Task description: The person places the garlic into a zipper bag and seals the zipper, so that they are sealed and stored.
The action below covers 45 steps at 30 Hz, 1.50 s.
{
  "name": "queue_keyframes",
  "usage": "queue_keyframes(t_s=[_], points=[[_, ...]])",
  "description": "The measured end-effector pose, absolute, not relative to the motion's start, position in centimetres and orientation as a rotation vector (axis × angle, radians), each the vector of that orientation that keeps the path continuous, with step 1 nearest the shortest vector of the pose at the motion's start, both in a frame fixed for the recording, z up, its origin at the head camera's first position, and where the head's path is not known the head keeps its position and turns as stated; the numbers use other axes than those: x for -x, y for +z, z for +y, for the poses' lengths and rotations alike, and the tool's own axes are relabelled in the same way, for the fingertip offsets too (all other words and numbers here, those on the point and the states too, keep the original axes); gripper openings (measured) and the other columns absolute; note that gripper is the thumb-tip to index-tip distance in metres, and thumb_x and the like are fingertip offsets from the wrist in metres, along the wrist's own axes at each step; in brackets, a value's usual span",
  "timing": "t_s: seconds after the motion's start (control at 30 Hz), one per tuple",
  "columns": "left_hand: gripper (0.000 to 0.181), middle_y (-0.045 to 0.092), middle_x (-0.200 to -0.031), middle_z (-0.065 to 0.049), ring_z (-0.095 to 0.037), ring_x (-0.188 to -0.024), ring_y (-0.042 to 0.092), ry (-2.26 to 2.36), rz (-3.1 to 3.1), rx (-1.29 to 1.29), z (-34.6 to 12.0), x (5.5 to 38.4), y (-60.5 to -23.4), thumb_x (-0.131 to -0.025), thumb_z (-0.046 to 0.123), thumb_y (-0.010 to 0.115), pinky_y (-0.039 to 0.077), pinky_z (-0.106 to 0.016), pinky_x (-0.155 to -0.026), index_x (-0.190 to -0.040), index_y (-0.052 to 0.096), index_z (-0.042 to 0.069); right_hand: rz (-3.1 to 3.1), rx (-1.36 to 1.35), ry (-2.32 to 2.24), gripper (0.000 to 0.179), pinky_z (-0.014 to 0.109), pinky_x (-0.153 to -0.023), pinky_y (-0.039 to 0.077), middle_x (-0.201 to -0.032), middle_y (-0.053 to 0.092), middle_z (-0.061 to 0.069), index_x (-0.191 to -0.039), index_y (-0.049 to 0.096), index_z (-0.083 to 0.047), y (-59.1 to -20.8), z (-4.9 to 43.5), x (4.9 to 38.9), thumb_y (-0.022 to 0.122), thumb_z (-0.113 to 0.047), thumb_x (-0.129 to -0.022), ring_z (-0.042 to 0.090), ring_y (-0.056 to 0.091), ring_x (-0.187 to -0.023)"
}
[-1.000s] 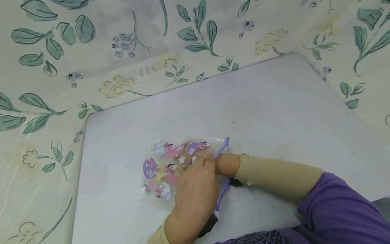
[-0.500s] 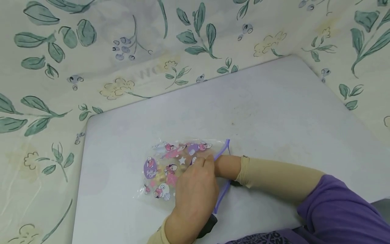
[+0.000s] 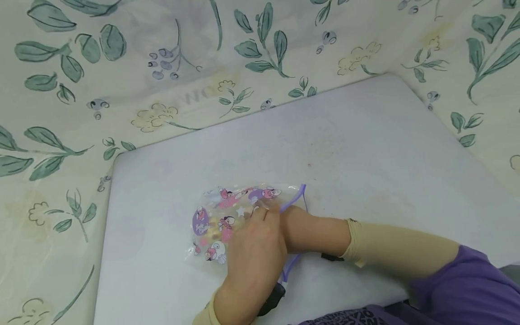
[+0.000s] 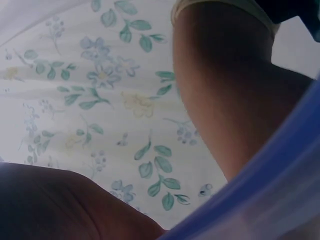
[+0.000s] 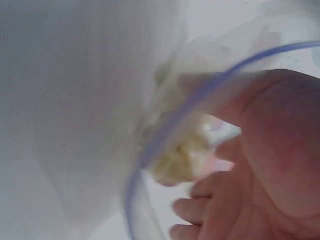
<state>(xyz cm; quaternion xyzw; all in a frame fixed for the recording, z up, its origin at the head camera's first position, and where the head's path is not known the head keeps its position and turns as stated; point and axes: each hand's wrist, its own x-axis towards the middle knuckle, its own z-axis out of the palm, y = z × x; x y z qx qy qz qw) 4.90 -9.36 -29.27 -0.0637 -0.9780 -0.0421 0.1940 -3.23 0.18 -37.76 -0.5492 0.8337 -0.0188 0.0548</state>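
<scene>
A clear zip bag (image 3: 199, 248) printed with pink and purple cartoon ducks lies on the table, its purple-edged mouth (image 3: 299, 193) facing right. My left hand (image 3: 257, 248) pinches the upper edge of that mouth. My right hand (image 3: 298, 228) reaches in through the mouth, mostly hidden behind the left hand. In the right wrist view, the right hand's thumb and fingers (image 5: 192, 210) are spread apart inside the bag. A yellowish, lumpy thing (image 5: 175, 160) sits in the bag beyond them, blurred, with nothing plainly between the fingers.
The white table (image 3: 365, 149) stands against walls covered in leaf-patterned sheeting (image 3: 195, 76). A black wrist device (image 3: 273, 300) hangs under the left wrist, and another one (image 3: 332, 257) shows below the right forearm.
My right hand has drawn back to the right, so more of its wrist shows outside the bag. The left hand has shifted slightly left, still pinching the bag's edge.
</scene>
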Motion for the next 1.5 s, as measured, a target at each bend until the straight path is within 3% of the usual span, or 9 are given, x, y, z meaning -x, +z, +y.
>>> queue_keyframes(t_s=[0.07,0.17,0.27,0.5,0.8,0.9,1.1,1.37,1.5], points=[[0.026,0.068,-0.085,-0.007,-0.025,-0.067,0.066,-0.141,-2.765,0.169,-9.4,-5.0,-29.2,-0.076,0.006,0.064,0.051,-0.036,-0.053,-0.101,0.069,0.005,2.528,1.672,-0.119,0.023,0.03,-0.076,0.051,-0.098,0.071,-0.001,-0.101,0.069,-0.013,-37.7,1.0,2.8,0.059,-0.024,-0.084,0.016,0.065,-0.089],[0.027,0.068,-0.084,-0.007,-0.024,-0.066,0.065,-0.163,-2.797,0.162,-9.5,-5.1,-29.1,-0.076,0.006,0.065,0.051,-0.035,-0.053,-0.103,0.07,0.005,2.495,1.705,-0.144,0.037,0.035,-0.095,0.045,-0.127,0.06,0.0,-0.127,0.059,-0.017,-37.3,2.0,2.3,0.054,-0.025,-0.091,0.019,0.057,-0.113],[0.029,0.068,-0.084,-0.006,-0.023,-0.064,0.064,-0.18,-2.832,0.156,-9.6,-5.2,-29.0,-0.076,0.006,0.067,0.051,-0.033,-0.053,-0.105,0.07,0.006,2.451,1.708,-0.125,0.045,0.036,-0.099,0.042,-0.137,0.051,-0.002,-0.137,0.049,-0.02,-36.4,2.8,2.2,0.053,-0.029,-0.093,0.017,0.052,-0.119],[0.029,0.068,-0.084,-0.006,-0.023,-0.063,0.064,-0.165,-2.834,0.156,-9.7,-5.2,-28.9,-0.077,0.008,0.069,0.051,-0.031,-0.051,-0.105,0.07,0.005,2.362,1.729,-0.14,0.048,0.036,-0.101,0.044,-0.13,0.058,-0.003,-0.131,0.054,-0.019,-33.1,4.6,2.5,0.067,-0.029,-0.085,0.016,0.057,-0.117],[0.025,0.067,-0.084,-0.006,-0.022,-0.062,0.064,-0.172,-2.819,0.145,-9.6,-5.1,-28.9,-0.08,0.008,0.065,0.051,-0.032,-0.05,-0.105,0.069,0.006,2.654,2.009,-0.632,0.026,0.028,-0.07,0.052,-0.084,0.066,-0.007,-0.103,0.068,-0.015,-32.1,7.1,5.5,0.071,-0.014,-0.078,0.012,0.063,-0.075],[0.025,0.068,-0.084,-0.006,-0.022,-0.062,0.065,-0.17,-2.808,0.147,-9.6,-5.1,-28.9,-0.08,0.008,0.064,0.051,-0.032,-0.049,-0.104,0.07,0.006,2.762,1.998,-0.663,0.032,0.03,-0.075,0.052,-0.089,0.065,-0.002,-0.101,0.067,-0.014,-32.3,7.7,6.2,0.071,-0.004,-0.071,0.016,0.062,-0.079],[0.026,0.069,-0.089,-0.007,-0.022,-0.065,0.067,-0.168,-2.846,0.136,-9.6,-5.1,-28.6,-0.082,0.009,0.064,0.054,-0.033,-0.052,-0.107,0.069,0.006,2.875,1.814,-0.342,0.053,0.041,-0.1,0.043,-0.123,0.059,0.007,-0.12,0.059,-0.016,-33.4,7.9,6.8,0.073,0.0,-0.071,0.026,0.059,-0.109],[0.024,0.069,-0.086,-0.006,-0.022,-0.064,0.066,-0.176,-2.816,0.15,-9.8,-5.1,-28.6,-0.081,0.008,0.065,0.052,-0.032,-0.05,-0.105,0.07,0.006,2.815,1.979,-0.356,0.035,0.034,-0.089,0.05,-0.1,0.069,-0.004,-0.109,0.067,-0.015,-35.0,7.1,7.6,0.071,-0.001,-0.077,0.015,0.065,-0.095],[0.024,0.07,-0.085,-0.006,-0.023,-0.062,0.066,-0.173,-2.793,0.144,-10.1,-5.1,-28.4,-0.08,0.008,0.065,0.05,-0.032,-0.047,-0.103,0.071,0.007,2.843,1.968,-0.346,0.032,0.037,-0.09,0.05,-0.104,0.068,-0.002,-0.107,0.069,-0.015,-35.3,7.4,7.9,0.071,-0.002,-0.078,0.018,0.064,-0.098]])
